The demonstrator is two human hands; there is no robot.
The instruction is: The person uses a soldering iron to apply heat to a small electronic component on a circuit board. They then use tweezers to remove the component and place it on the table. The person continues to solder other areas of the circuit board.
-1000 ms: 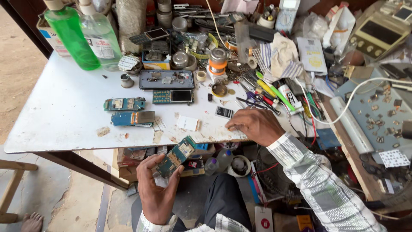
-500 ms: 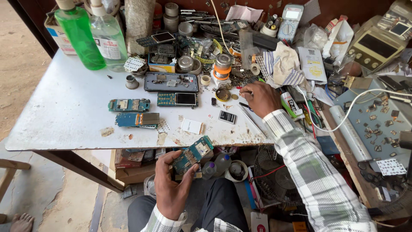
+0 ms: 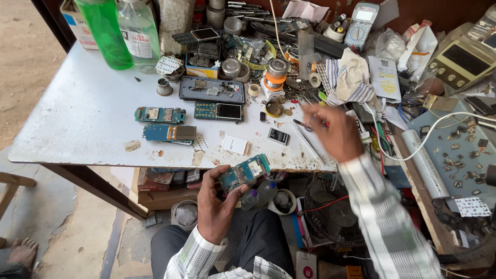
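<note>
Left hand [image 3: 216, 206], lower centre of frame, closed round a teal phone circuit board [image 3: 244, 173]; board gripped by its lower end between thumb and fingers, face tilted up toward the camera, just below the front edge of the tabletop [image 3: 77, 119] – held off the surface, probably so that it can be looked over and worked from above

Right hand [image 3: 336, 132], right of centre, blurred by motion above the tool clutter; fingers loosely curled, whether anything is pinched cannot be told. Tweezers [image 3: 307, 140] lie on the tabletop just left of it

Further out: two more teal boards [image 3: 160, 114] [image 3: 168, 133] laid flat and side by side at centre left, a dark phone frame [image 3: 212, 90] above them, a small keypad phone [image 3: 219, 110] beside. Green bottle [image 3: 105, 33] and clear bottle [image 3: 137, 33] stood at upper left, well apart from the work

Against the earlier frames: board is kept in the same grip, raised a little nearer the tabletop edge. Right hand was resting on the tabletop near the small dark chip [image 3: 278, 136]; since lifted and shifted right, toward the tools
</note>
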